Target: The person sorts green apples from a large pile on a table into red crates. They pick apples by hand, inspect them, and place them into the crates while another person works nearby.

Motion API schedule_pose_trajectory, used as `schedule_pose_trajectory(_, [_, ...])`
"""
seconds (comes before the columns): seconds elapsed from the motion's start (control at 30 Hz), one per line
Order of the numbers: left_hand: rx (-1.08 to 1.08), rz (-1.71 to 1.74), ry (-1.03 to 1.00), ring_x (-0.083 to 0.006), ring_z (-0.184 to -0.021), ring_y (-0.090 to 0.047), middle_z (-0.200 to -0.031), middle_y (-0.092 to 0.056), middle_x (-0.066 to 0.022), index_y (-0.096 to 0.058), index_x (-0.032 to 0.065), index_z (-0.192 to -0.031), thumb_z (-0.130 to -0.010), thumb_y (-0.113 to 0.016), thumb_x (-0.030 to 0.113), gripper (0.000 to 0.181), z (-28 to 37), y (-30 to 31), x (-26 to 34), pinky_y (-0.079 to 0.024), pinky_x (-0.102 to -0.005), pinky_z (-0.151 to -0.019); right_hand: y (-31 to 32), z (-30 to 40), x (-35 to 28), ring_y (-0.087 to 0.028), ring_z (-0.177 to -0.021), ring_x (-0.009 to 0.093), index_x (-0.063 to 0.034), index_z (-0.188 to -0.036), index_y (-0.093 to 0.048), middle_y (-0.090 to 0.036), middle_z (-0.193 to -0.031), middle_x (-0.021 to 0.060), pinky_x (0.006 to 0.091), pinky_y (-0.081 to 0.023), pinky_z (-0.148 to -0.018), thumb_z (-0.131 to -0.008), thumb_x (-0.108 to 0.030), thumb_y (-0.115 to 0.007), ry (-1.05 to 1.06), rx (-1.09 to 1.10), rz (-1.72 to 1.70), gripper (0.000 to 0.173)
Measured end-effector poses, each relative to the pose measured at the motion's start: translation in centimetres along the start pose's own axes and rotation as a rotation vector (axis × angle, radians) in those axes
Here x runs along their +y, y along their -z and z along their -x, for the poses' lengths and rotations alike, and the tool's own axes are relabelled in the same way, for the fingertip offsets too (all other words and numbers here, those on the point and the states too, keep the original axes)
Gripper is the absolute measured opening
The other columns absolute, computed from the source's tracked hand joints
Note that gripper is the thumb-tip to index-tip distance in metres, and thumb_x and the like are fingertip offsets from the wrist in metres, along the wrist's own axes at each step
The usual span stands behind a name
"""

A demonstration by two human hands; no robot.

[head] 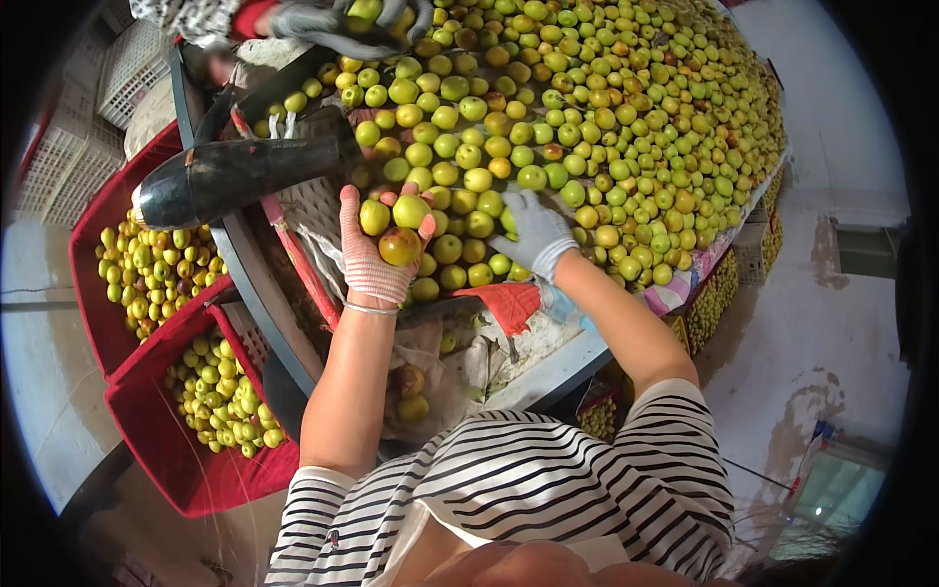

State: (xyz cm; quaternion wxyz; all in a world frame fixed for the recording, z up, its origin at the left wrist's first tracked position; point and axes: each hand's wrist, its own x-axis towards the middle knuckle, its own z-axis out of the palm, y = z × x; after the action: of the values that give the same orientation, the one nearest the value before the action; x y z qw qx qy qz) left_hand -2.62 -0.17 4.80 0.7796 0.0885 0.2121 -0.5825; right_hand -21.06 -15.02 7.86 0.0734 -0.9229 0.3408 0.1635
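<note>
My left hand (pixel 381 253), in a pink-and-white striped glove, is turned palm up. Three fruits that look like green jujubes rest in it: a brown-blushed one (pixel 400 246) lowest, a yellow-green one (pixel 374 217) by the thumb, and a greener one (pixel 411 211) at the fingers. My right hand (pixel 534 231) wears a grey glove and reaches palm down onto the heap of jujubes (pixel 623 125). Between its thumb and fingers shows a green fruit (pixel 508 220); whether it is gripped cannot be made out.
A black hair dryer (pixel 242 176) juts in at left. Red-lined crates (pixel 198 484) of fruit stand below the table's edge (pixel 271 301). Across the table, a co-worker's grey-gloved hands (pixel 345 33) hold fruit. White plastic crates (pixel 132 73) are stacked far left; a red cloth (pixel 506 301) lies near me.
</note>
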Motion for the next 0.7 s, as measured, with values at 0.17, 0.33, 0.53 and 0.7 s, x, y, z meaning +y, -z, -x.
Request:
schedule_pose_trajectory(0.17, [-0.069, -0.079, 0.072, -0.0344, -0.107, -0.059, -0.106, -0.064, -0.0126, -0.059, 0.0059, -0.081, -0.085, -0.065, 0.05, 0.044, 0.0, 0.1, -0.1, -0.061, -0.0412, -0.067, -0.2, -2.6, -2.8, -0.062, -0.093, 0.038, -0.0114, -0.124, -0.042, -0.048, -0.12, 0.0185, 0.0468, -0.052, -0.081, -0.079, -0.028, -0.068, 0.214, 0.11, -0.18, 0.055])
schedule_pose_trajectory(0.33, [0.015, -0.277, -0.007, -0.0264, -0.101, -0.062, -0.104, -0.065, -0.0091, -0.059, 0.0066, -0.106, -0.089, -0.061, 0.046, 0.043, 0.2, -0.6, -1.1, -0.06, -0.0376, -0.062, 1.3, -4.0, -6.4, -0.06, -0.101, 0.032, -0.0075, -0.114, -0.056, -0.06, -0.111, 0.0146, 0.038, -0.049, -0.087, -0.08, -0.023, -0.071, 0.27, 0.594, -0.867, 0.04])
schedule_pose_trajectory(0.53, [-0.085, -0.353, 0.104, -0.0237, -0.093, -0.066, -0.108, -0.065, -0.0089, -0.055, 0.0071, -0.122, -0.092, -0.056, 0.045, 0.048, 1.5, -1.7, -1.6, -0.059, -0.0375, -0.059, 1.7, -3.5, -7.8, -0.051, -0.123, 0.028, -0.0056, -0.138, -0.043, -0.054, -0.13, 0.0159, 0.0357, -0.039, -0.104, -0.093, -0.021, -0.059, 0.477, 0.275, -0.903, 0.05])
schedule_pose_trajectory(0.7, [-0.19, -0.358, 0.087, -0.0222, -0.095, -0.064, -0.117, -0.059, -0.0068, -0.048, 0.0133, -0.132, -0.091, -0.058, 0.044, 0.052, 1.7, -1.9, -1.4, -0.059, -0.0384, -0.062, 2.7, -3.1, -5.3, -0.047, -0.127, 0.029, -0.0048, -0.14, -0.041, -0.05, -0.135, 0.0155, 0.0377, -0.034, -0.107, -0.096, -0.038, -0.053, 0.625, 0.277, -0.691, 0.056])
